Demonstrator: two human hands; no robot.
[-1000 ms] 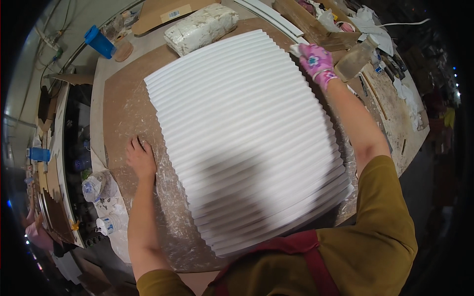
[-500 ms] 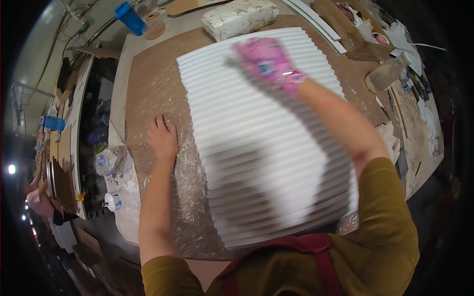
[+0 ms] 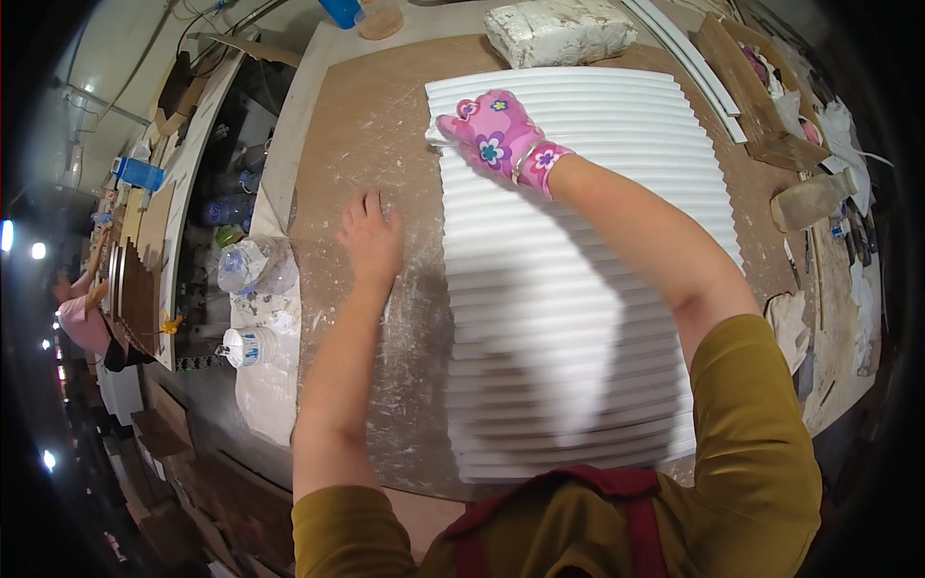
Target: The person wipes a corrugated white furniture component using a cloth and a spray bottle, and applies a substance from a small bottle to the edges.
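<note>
A white panel of parallel ridges [image 3: 578, 405] lies on the brown, scuffed board [image 3: 356, 125] in front of me. My right hand [image 3: 493, 140], in a pink flowered glove, is over the panel's far left part, fingers curled down against the ridges. A bit of white shows under the glove at the panel's left edge; whether it is a pad, a cloth or the panel itself I cannot make out. My left hand [image 3: 374, 241] is bare and rests on the board left of the panel, palm down with the fingers spread, holding nothing.
Behind the panel sits a white wrapped block [image 3: 559, 34]. White strips [image 3: 689, 72], a wooden box of odds and ends [image 3: 761, 96] and a cloudy bottle [image 3: 814, 200] line the right. At left stand a white tub [image 3: 249, 347] and clear plastic container [image 3: 252, 265]; another person [image 3: 87, 323] works beyond.
My gloved right hand has swept left across the ridges to the panel's left edge. My left hand stays flat on the board. The whole view has shifted rightward.
</note>
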